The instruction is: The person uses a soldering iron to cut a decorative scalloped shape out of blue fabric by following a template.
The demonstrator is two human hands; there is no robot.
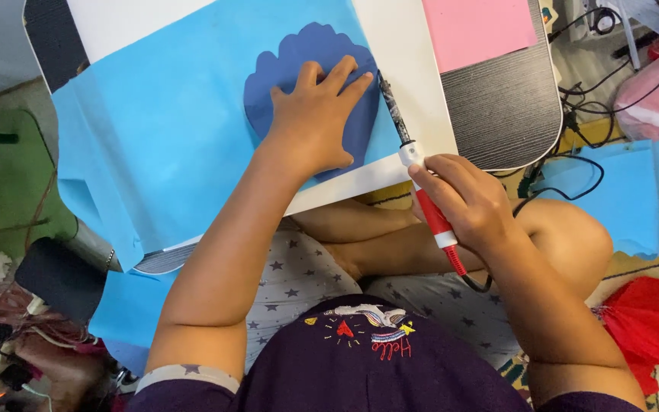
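Dark blue scalloped paper shape point(310, 76) lies on a light blue sheet point(154, 137) on the table point(505, 107), pinned by the left hand point(314, 126) with flat, spread fingers, while the right hand point(467, 202) clasps a red-and-white heated pen tool point(421, 183) at its edge.

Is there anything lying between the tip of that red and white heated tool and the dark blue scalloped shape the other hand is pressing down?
Nothing visible does. The right hand holds the red and white corded tool, whose dark tip sits beside the dark blue scalloped paper shape. The left hand lies flat on that shape, beside the tip rather than across it.
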